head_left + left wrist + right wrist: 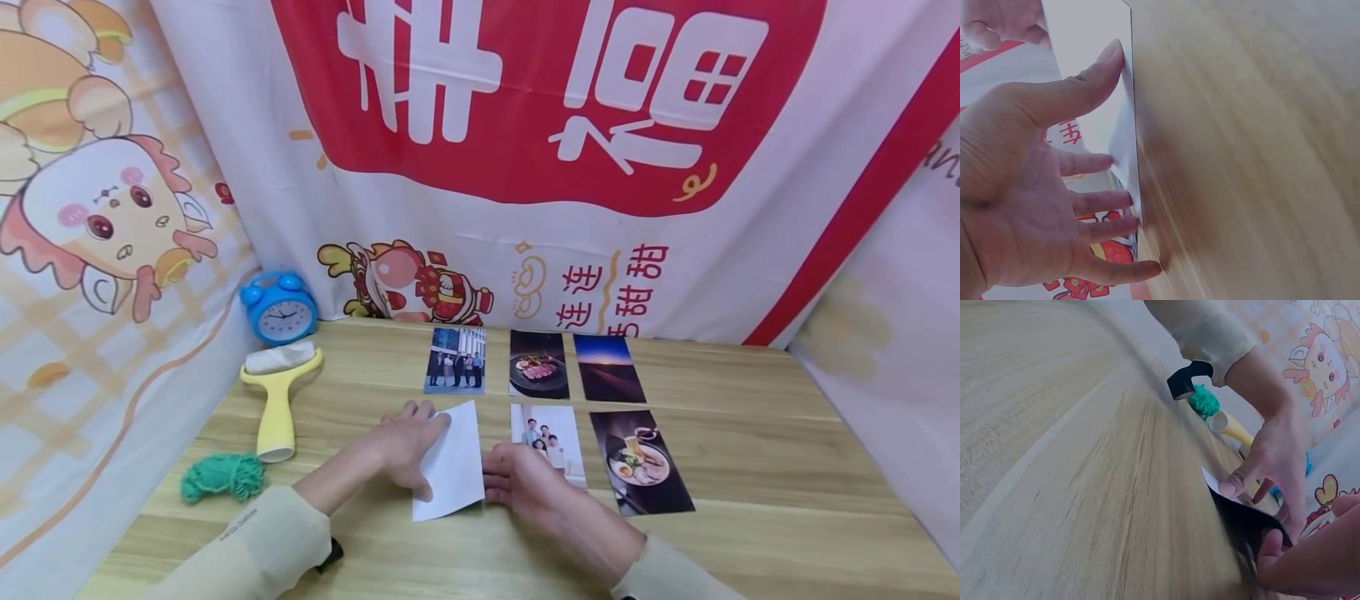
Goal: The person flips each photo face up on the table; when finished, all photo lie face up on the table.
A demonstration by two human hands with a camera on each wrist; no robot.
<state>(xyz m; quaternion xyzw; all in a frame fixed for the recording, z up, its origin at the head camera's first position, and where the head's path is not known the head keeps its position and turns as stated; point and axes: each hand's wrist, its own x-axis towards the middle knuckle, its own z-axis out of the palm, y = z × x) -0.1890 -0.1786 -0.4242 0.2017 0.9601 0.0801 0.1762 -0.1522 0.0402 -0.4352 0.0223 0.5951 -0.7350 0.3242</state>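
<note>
A photo print (pixel 453 467) lies with its white back up between both hands, its right side raised off the table; the right wrist view shows its dark underside (pixel 1244 522). My left hand (pixel 408 446) rests over its left part, thumb on the white back and fingers spread along the edge, as the left wrist view shows the hand (pixel 1041 181). At the raised right edge, my right hand (pixel 525 483) holds the print with curled fingers; its fingertips are partly hidden. Just beyond lies a family photo (pixel 547 425), partly covered by the right hand.
Face-up photos lie behind and right: a group photo (pixel 455 362), a meat dish (pixel 538 367), a sunset (pixel 609 367) and a noodle bowl (pixel 641 462). At left are a blue alarm clock (pixel 279 310), a yellow-handled lint roller (pixel 277 412) and green yarn (pixel 222 477). Printed curtains enclose the table.
</note>
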